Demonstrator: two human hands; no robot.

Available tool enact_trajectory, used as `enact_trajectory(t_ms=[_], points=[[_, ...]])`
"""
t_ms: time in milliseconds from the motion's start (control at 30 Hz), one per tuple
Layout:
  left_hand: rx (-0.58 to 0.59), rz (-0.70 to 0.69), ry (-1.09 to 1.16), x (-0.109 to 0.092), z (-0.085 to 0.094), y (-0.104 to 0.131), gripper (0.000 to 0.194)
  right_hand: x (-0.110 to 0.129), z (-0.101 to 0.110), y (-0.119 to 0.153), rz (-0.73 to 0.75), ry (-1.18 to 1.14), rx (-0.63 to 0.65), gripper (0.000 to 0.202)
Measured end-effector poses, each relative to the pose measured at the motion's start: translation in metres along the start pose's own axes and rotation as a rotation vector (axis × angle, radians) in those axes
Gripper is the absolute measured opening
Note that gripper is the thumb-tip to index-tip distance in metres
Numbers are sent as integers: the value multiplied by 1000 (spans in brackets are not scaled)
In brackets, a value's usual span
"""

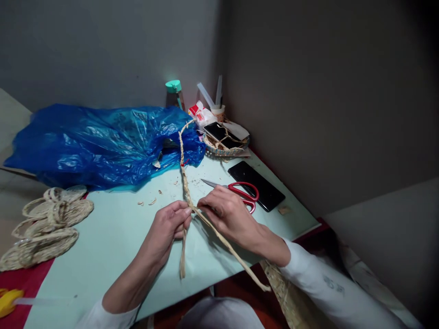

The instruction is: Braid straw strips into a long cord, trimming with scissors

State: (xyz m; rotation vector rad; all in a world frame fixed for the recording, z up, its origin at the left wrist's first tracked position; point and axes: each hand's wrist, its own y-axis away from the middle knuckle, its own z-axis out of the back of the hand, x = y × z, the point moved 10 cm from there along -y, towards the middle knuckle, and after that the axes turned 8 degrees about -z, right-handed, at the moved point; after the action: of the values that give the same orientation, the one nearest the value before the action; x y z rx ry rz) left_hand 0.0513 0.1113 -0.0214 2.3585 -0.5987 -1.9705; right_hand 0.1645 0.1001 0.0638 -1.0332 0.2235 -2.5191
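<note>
A braided straw cord (185, 183) runs from the back of the table down to my hands, with a small red tie partway along it. My left hand (171, 220) pinches the cord at the lower end of the braid. Just right of it, my right hand (222, 210) has its fingers closed on a strand at the same spot. One loose strand (183, 260) hangs below my left hand. A longer strand (236, 257) slants down right, past the table's front edge. Red-handled scissors (243, 188) lie beyond my right hand.
Behind are a blue plastic bag (99, 141), a green-lidded bottle (174, 93) and a basket (224, 151) holding a phone. A black phone (257, 185) lies at right. Woven straw slippers (44, 242) and a yellow object (9, 301) are at left.
</note>
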Motion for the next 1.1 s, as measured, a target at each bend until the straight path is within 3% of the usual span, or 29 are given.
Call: enact_trajectory(t_ms=[133, 233, 367, 533, 667, 833, 933, 1100], points=[[-47, 19, -45, 0, 6, 1, 21, 2, 11, 2, 56, 128, -99, 20], [-51, 2, -42, -3, 7, 1, 20, -17, 21, 6, -71, 436, -140, 26], [-65, -2, -9, -5, 8, 1, 19, -47, 17, 18, -246, 844, -9, 24], [-45, -5, 29, -8, 6, 0, 21, -59, 8, 21, -311, 918, 86, 29], [-47, -3, 56, -6, 6, -1, 20, -57, 17, 22, -330, 715, 64, 22], [-44, -7, 102, -5, 6, -1, 18, -49, 47, 40, -372, 22, -110, 40], [-41, -9, 115, -5, 5, -1, 17, -47, 43, 55, -431, -165, -27, 43], [-58, -11, 157, -6, 6, 0, 18, -32, 18, 74, -498, -159, 209, 62]])
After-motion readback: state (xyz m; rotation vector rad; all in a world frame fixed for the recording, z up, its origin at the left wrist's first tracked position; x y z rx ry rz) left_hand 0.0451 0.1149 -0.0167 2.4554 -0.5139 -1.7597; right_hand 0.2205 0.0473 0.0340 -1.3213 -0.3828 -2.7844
